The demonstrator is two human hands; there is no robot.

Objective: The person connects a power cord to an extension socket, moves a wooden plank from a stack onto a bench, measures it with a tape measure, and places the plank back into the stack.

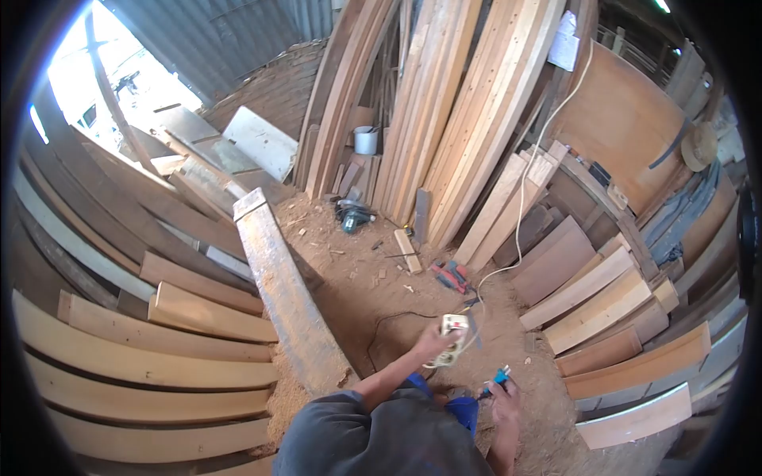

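Note:
A white power strip [455,324] with a pale cable is in my left hand [433,343], whose fingers are wrapped round its side. My right hand [505,399], lower and to the right, grips a blue plug [500,376] with its metal pins pointing up and away. The plug and the power strip are apart. From the strip, the pale cable [520,214] runs up past the leaning boards. A red and black power tool [451,276] lies on the ground beyond my hands.
A long dusty plank [287,293] stretches along my left side. Stacked boards [167,349] fill the far left, with more boards [603,309] at right. Tall planks [444,103] lean ahead. A teal power tool [350,218] and a wood offcut [408,251] lie on the ground.

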